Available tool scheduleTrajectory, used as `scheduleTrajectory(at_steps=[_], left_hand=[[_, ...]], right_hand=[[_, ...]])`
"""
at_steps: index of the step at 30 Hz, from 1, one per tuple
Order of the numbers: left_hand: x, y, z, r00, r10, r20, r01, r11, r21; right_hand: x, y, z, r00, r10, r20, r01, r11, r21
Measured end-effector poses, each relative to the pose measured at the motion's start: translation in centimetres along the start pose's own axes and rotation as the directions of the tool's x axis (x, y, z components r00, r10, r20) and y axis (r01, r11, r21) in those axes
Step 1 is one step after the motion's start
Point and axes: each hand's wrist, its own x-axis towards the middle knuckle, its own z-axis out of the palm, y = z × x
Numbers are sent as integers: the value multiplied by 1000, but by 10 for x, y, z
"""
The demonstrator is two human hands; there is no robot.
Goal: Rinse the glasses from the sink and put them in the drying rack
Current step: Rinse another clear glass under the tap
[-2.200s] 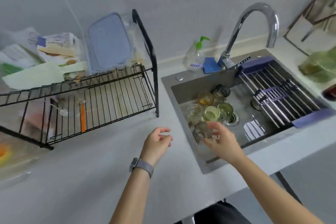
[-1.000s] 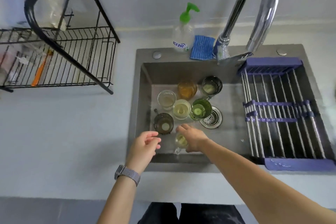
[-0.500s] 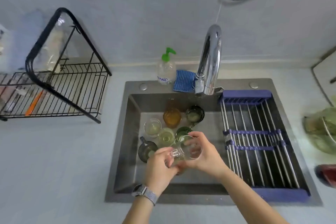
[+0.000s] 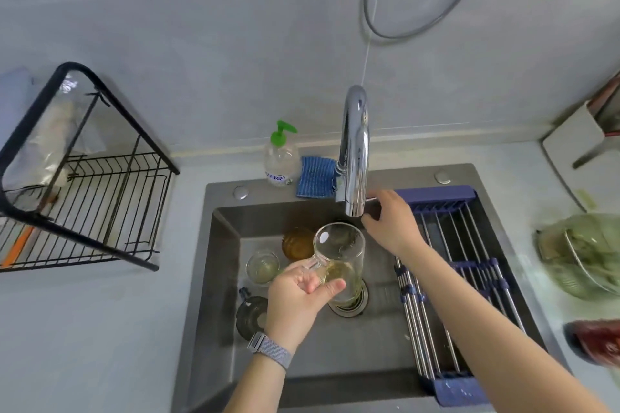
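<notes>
Left hand [image 4: 298,300] grips clear mug [image 4: 340,256] by its handle, thumb laid along the wall near the base, fingers curled round; mug tilted, mouth facing up toward the camera, held over the sink [image 4: 224,278] just under the tap [image 4: 354,151] spout; a little yellowish liquid in its bottom. Grey woven watch strap [image 4: 270,350] on that wrist. Right hand [image 4: 391,225] at the tap lever [image 4: 370,199] just right of the spout, fingers bent over it; lever mostly hidden by the hand, so grip versus mere touch: cannot tell. No water stream visible. Remaining glasses on sink floor, left part: amber glass [image 4: 297,243] at the back, clear glass [image 4: 261,266] in front of it to the left, dark mug [image 4: 250,317] nearest, partly behind the left wrist. Drain [image 4: 350,307] below the held mug. Roll-up rack [image 4: 459,278] with blue ends spans right side of sink. Black wire rack [image 4: 90,198] stands on counter [image 4: 100,329] well left of sink, no glasses in it. Soap bottle [image 4: 281,159] with green pump and blue cloth [image 4: 317,176] on back ledge, left of tap base
</notes>
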Motion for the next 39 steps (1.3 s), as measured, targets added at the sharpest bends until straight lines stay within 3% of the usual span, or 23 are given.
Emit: scheduleTrajectory(at_steps=[5,8,11,13,15,19,22,25,27,29,31,33,34,36,39], left_hand=[[3,1,9,999,29,15,-31,997,76],[4,-1,10,997,74,6,-74,992,101],[4,-5,9,997,71,13,-72,991,115],[7,-5,9,998,52,26,-54,992,118],[9,-3,9,997,66,49,-73,983,166],[12,0,5,998,41,40,-49,967,251],[13,3,4,996,66,67,-81,962,262],[15,9,5,988,101,117,-129,957,259],[16,13,5,985,89,147,-123,963,239],[19,10,4,987,38,154,-65,983,172],[21,5,3,989,-33,147,27,999,41],[22,0,5,986,-109,126,121,988,-91],[23,1,6,985,-125,121,139,983,-120],[25,5,7,978,-142,156,168,971,-168],[25,19,9,972,-113,204,127,990,-58]], right_hand=[[-21,6,-8,989,21,150,-46,985,167],[-41,-4,-23,991,75,-110,-33,939,343],[-69,-18,-35,955,-130,-267,232,888,398],[-82,-20,-35,916,-374,-149,402,865,299],[-87,-18,-32,856,-513,55,498,849,176],[-77,-13,-31,779,-551,299,602,791,-110],[-69,-12,-31,717,-561,413,670,717,-189],[-62,-17,-25,674,-409,615,617,770,-164],[-56,-20,-21,659,-403,636,610,780,-138],[-52,-18,-20,707,-477,522,590,805,-62],[-56,-9,-16,794,-537,284,541,838,71],[-70,-2,-3,872,-489,28,470,851,233],[-77,1,8,914,-404,-20,387,858,339],[-90,0,27,972,-218,91,123,795,594],[-92,1,36,976,1,217,-166,649,742]])
